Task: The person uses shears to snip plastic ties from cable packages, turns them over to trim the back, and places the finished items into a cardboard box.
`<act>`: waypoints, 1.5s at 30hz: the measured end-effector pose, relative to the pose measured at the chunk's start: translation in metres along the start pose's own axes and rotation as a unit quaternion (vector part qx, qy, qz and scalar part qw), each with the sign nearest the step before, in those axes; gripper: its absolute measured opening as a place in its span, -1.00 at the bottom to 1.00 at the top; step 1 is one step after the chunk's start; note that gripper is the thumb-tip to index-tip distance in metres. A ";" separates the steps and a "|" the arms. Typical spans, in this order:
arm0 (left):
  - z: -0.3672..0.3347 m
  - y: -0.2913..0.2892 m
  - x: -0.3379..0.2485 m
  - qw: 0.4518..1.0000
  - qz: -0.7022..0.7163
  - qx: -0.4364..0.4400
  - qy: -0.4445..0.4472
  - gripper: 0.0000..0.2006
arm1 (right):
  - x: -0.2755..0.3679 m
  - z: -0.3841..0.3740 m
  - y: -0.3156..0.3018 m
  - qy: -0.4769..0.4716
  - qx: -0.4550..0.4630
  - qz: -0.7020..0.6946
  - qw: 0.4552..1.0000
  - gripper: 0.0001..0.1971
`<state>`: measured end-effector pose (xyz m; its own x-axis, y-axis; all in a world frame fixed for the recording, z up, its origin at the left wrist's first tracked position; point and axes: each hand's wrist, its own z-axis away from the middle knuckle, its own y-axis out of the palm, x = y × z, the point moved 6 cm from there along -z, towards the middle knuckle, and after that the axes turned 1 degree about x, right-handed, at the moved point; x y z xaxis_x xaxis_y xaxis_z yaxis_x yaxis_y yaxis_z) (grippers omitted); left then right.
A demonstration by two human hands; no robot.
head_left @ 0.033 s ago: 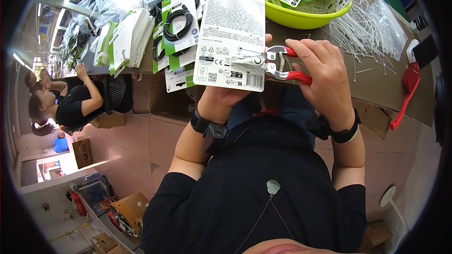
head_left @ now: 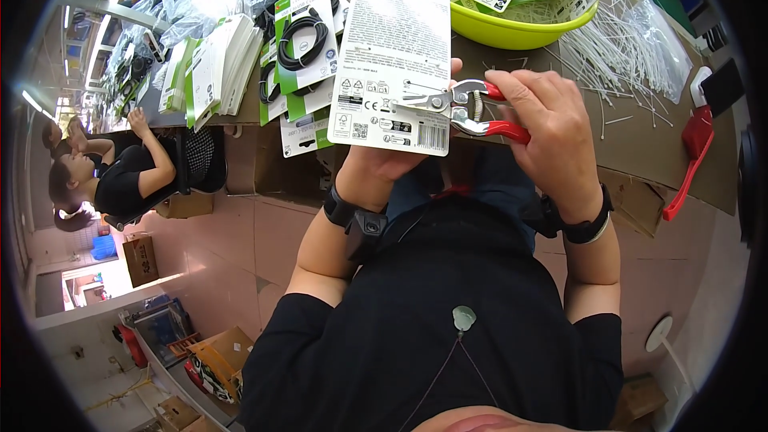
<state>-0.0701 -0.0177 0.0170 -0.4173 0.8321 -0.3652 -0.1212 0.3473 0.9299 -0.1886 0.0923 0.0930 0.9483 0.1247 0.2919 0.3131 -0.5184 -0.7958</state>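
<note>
My left hand (head_left: 392, 164) grips a white cable packaging card (head_left: 392, 40) from beneath, its printed back facing up. Most of those fingers are hidden behind it, with one fingertip showing past the right edge. In my right hand (head_left: 556, 116) are red-handled spring snips (head_left: 478, 108), fingers and palm wrapped around the handles. The metal jaws lie over the lower right part of the card, close to a small tie on its surface. Whether they touch the tie I cannot tell.
Carded black cables (head_left: 302, 44) and a stack of cards (head_left: 228, 64) lie to the left. A yellow-green basin (head_left: 520, 28) stands behind, with loose white cable ties (head_left: 616, 48) beside it. A red-handled tool (head_left: 698, 140) lies far right. A seated person (head_left: 120, 172) works at left.
The snips' jaws have shifted slightly over the card, and the fingers of my right hand have moved a little on the handles. The card has stayed nearly still.
</note>
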 end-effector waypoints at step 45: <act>0.021 0.019 -0.027 0.867 -0.408 -0.087 0.271 -0.69 | 0.024 -0.023 0.032 0.020 -0.115 -0.187 0.975 -0.66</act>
<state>-0.0426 -0.0245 0.0436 -0.4856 -0.0023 -0.8742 -0.6896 0.6156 0.3815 -0.1570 0.0596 0.0871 0.7657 0.3114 0.5628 0.6128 -0.6190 -0.4913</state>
